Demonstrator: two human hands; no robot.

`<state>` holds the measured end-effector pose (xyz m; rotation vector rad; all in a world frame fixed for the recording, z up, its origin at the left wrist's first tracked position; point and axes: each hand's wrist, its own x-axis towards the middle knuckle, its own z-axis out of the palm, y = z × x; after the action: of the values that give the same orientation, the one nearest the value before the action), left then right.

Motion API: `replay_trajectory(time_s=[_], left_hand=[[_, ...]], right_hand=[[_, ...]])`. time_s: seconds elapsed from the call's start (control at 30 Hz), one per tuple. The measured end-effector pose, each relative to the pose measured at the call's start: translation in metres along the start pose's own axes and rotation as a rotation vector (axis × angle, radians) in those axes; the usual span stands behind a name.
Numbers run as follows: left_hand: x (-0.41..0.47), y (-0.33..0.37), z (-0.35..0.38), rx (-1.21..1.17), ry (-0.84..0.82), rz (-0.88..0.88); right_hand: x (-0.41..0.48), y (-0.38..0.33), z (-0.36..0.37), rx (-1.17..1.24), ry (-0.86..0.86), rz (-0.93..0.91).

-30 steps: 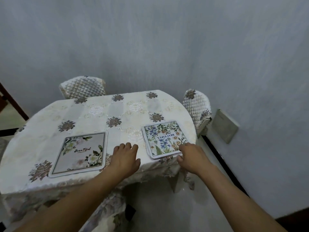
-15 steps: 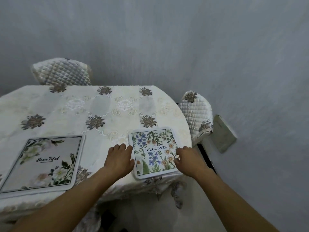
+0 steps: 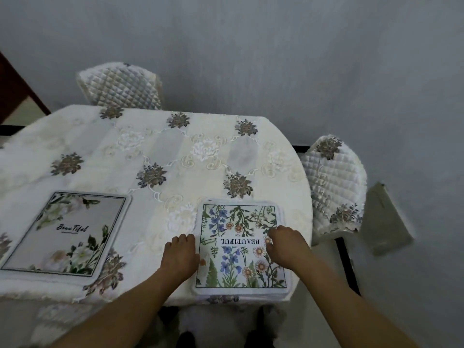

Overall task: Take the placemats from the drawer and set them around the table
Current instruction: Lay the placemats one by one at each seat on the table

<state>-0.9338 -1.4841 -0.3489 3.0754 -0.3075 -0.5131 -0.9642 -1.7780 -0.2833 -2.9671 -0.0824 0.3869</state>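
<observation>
A floral placemat [image 3: 238,249] with blue flowers and the word BEAUTIFUL lies at the table's near right corner; layered edges show beneath it. My left hand [image 3: 179,254] rests on the tablecloth against the mat's left edge, fingers bent, thumb touching the edge. My right hand [image 3: 286,247] lies over the mat's right edge with its fingers curled onto the print, holding that side. A second, grey placemat [image 3: 66,232] with white flowers lies flat at the near left of the table [image 3: 175,151].
Two quilted chair backs stand at the table, one at the far side [image 3: 120,86] and one at the right [image 3: 334,187]. A grey wall runs behind. A flat grey panel [image 3: 384,219] leans on the wall at right.
The floral placemat has turned from a slant to square with the table edge. My right hand has moved from its near corner up onto its right side. The view has shifted closer.
</observation>
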Motion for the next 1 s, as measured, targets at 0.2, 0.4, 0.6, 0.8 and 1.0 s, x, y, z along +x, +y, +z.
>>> replay_trajectory(time_s=[0.2, 0.4, 0.6, 0.8, 1.0], left_hand=[[0.015, 0.033, 0.027, -0.17, -0.096, -0.336], [0.017, 0.06, 0.022, -0.211, -0.04, -0.51], [0.019, 0.073, 0.019, -0.377, 0.019, -0.658], [0.016, 0.062, 0.002, -0.567, 0.095, -0.514], [0.005, 0.047, -0.049, -0.465, 0.335, -0.148]], right_hand=[[0.057, 0.043, 0.002, -0.006, -0.11, -0.231], [0.089, 0.046, 0.003, -0.01, -0.213, -0.401], [0.111, 0.022, -0.001, -0.055, -0.238, -0.499], [0.123, -0.008, -0.006, -0.029, -0.159, -0.6], [0.142, -0.05, -0.027, -0.109, 0.023, -0.761]])
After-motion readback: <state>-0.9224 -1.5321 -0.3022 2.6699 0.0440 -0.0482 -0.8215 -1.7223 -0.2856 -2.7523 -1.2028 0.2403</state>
